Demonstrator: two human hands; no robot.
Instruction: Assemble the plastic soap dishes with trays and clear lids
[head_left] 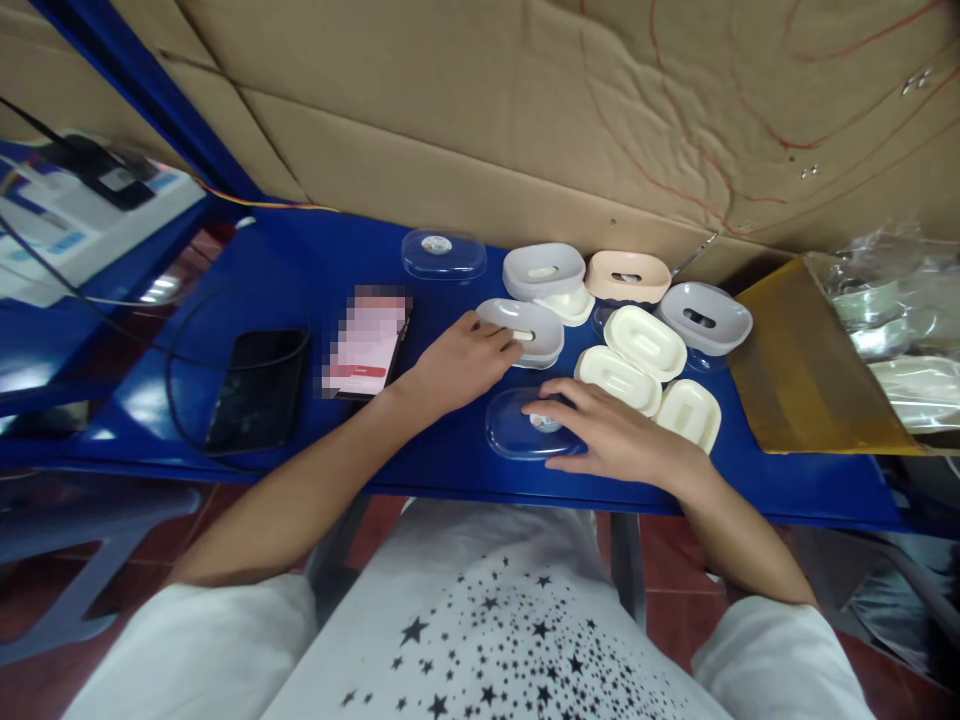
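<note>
1. Two bare hands are held over the blue table (439,460); nearest, the right hand (600,425) is spread wide over the right part of a clear lid (511,432), whose label (545,423) is seen between the fingers.
2. This lid is laid flat, its long axis running left to right along the table's front edge. Thin, light, fairly stiff plastic is suggested, probably slippery and easily scratched; it is best taken by the rim at its short ends.
3. Three cream trays (619,380) are grouped to the right.
4. Slightly farther, the left hand (472,360) is laid, fingers curled, at the left end of a grey dish (544,325); whether anything is pinched cannot be told.
5. That dish is set hollow side up, its long axis crosswise. A light, rigid shell can be expected, best gripped by the long side walls.
6. Farther back, a peach dish (630,270) is flanked by two more grey dishes (544,262).
</note>
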